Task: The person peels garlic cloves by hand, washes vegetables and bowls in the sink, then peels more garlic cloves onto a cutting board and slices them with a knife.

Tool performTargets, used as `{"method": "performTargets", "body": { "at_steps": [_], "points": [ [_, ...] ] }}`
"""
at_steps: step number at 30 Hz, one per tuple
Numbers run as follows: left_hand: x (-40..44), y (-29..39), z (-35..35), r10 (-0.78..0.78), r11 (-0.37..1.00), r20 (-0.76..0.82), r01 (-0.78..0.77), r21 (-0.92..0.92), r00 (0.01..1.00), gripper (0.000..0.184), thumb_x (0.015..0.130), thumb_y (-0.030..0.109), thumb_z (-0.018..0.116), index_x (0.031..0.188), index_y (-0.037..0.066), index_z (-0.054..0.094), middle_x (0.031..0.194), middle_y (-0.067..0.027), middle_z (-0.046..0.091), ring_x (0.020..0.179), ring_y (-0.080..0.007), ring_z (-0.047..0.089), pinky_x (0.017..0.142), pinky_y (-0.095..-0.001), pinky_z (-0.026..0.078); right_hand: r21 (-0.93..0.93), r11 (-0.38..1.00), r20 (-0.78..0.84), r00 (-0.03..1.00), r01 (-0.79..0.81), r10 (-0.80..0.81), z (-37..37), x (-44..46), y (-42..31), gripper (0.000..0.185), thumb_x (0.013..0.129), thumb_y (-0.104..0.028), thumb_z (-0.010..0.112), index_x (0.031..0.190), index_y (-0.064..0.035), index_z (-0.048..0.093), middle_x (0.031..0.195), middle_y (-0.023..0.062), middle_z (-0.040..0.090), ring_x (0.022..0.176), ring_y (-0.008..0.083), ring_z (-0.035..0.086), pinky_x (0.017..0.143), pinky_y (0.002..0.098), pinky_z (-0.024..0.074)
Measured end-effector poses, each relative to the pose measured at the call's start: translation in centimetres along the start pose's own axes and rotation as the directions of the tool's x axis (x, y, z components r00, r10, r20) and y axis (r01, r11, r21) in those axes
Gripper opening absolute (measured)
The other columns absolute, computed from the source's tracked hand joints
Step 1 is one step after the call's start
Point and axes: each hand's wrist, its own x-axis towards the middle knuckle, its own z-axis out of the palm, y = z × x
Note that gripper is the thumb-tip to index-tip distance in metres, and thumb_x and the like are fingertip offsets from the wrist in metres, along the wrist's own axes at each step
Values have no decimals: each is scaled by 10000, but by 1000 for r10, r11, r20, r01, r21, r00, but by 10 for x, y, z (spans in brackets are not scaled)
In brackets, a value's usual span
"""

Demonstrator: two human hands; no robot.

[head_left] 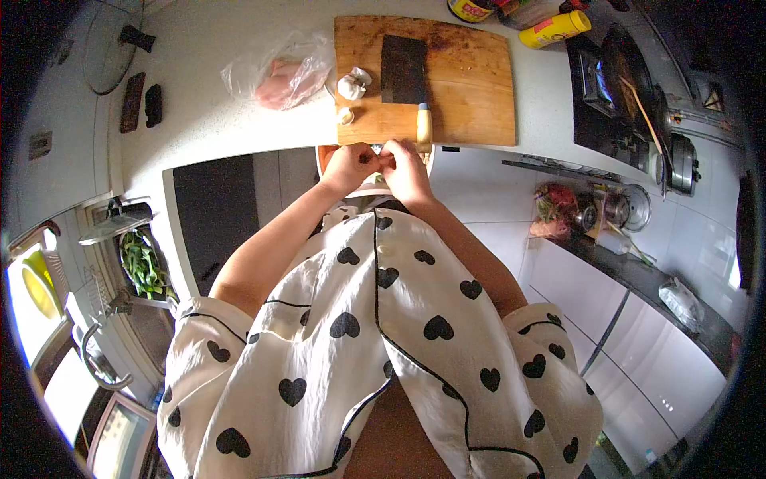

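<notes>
The cutting board (pixel 471 88) lay on the pale table (pixel 191 88), its wood brown and dark-stained towards the far edge. The garlic bulb (pixel 351 85) sat on the board's left part, rounded and whitish, with papery skin standing up loosely on its far side. A smaller pale garlic piece (pixel 345 116) lay on the board too, nearer the person than the bulb and close to the left edge.

Just off the board's near edge, the left hand (pixel 351 168) and right hand (pixel 405 171) met at the fingertips. Both were narrowed into a pinch, with the fingers curled inward; what they held was too small and too covered to tell. Below them, at the board's near side, was a white container (pixel 375 190) with an orange-brown rim, partly hidden by the hands.

The cleaver (pixel 404 70) lay flat on the board, right of the bulb, its dark blade towards the far side and its pale handle towards the near edge. Left of the board, a clear plastic bag (pixel 289 76) held something pink. A yellow bottle (pixel 556 29) lay tilted beyond the board's far right corner, and a dark wok (pixel 626 68) stood farther right.
</notes>
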Motion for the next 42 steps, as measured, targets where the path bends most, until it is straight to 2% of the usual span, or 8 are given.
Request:
{"method": "performTargets", "body": {
  "at_steps": [5,7,11,18,22,27,35,42],
  "points": [
    [0,-9,-2,8,991,-32,-12,-134,999,232,745,227,600,803,3,617,741,-150,630,696,-242,622,650,-323,476,449,888,47,996,-94,82,10,3,22,144,770,-46,613,899,-18,557,816,82,614,744,155,584,652,265,470],
    [2,-14,-4,8,991,-50,-15,-134,999,234,749,227,588,807,2,615,737,-153,627,700,-245,622,657,-327,476,797,386,353,877,-464,325,5,5,20,118,808,-53,584,911,-2,558,836,59,610,759,150,591,668,251,484],
    [1,-19,-6,-48,999,-76,47,-13,996,250,760,233,559,825,-5,603,749,-156,622,710,-277,612,684,-351,471,788,267,436,809,-555,395,3,3,24,146,831,-90,577,951,-10,561,850,49,605,788,133,598,702,244,499],
    [0,-25,-13,56,994,-103,-46,97,993,207,786,204,558,816,5,605,822,-158,611,740,-286,597,681,-359,468,720,446,372,838,-532,399,-1,5,30,156,801,-87,612,939,-19,582,826,46,620,755,122,592,700,246,488],
    [-2,-7,-13,44,998,-93,-40,47,995,178,762,182,611,818,13,620,812,-141,621,722,-253,606,665,-340,476,600,742,181,955,-298,237,15,3,37,145,776,-62,619,893,18,590,814,69,631,710,141,599,682,259,475],
    [0,2,-8,174,984,-121,-177,-10,977,215,789,211,619,865,11,642,845,-125,639,719,-204,620,657,-304,486,514,814,150,963,-270,224,13,4,30,133,771,-54,600,890,5,600,795,106,645,737,164,616,678,278,476],
    [-3,9,-7,105,994,-94,-104,15,990,220,791,218,622,890,22,644,821,-127,642,702,-187,621,656,-306,489,272,933,142,969,-235,202,3,4,14,198,766,20,542,955,10,599,818,103,652,741,126,610,674,255,476],
    [-5,16,-11,146,989,-75,-148,-19,986,204,787,208,625,843,12,631,752,-105,631,647,-153,597,607,-287,479,129,981,70,988,-146,138,0,3,9,195,755,-28,555,938,-21,622,797,155,638,710,207,631,643,294,475]
  ]
}}
